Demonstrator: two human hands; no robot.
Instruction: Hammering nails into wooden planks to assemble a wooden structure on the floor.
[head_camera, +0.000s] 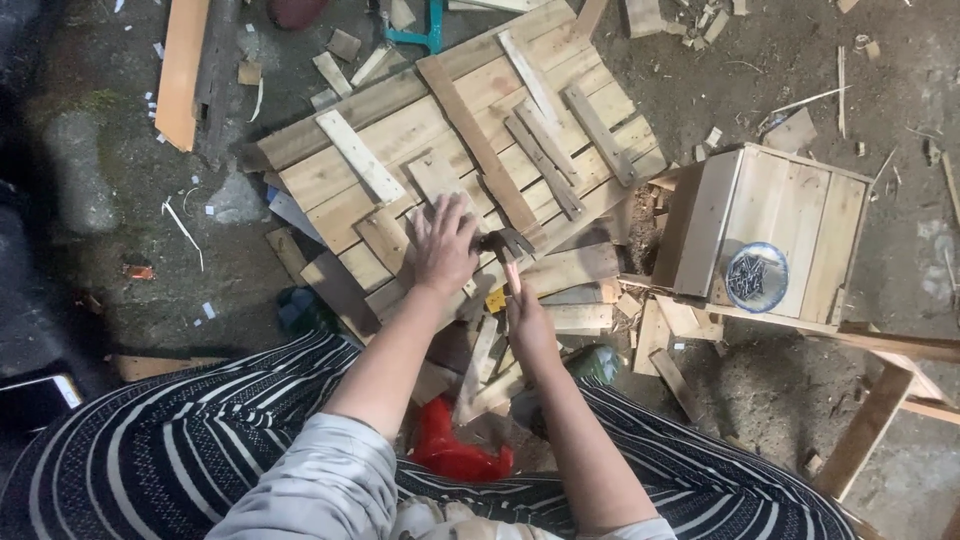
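My wooden panel (450, 150) lies on the floor (120, 200). My left hand (445, 245) presses flat, fingers spread, at its near edge. My right hand (528, 320) grips the hammer (505, 245), head just beside my left.

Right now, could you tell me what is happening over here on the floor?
A person sits over a wooden slat panel lying on the ground. Their left hand presses flat on a small board on the panel, while the right hand grips a claw hammer whose head is just beside the left hand. To the right stands a wooden crate with a dish of nails on top. Offcuts lie scattered around.
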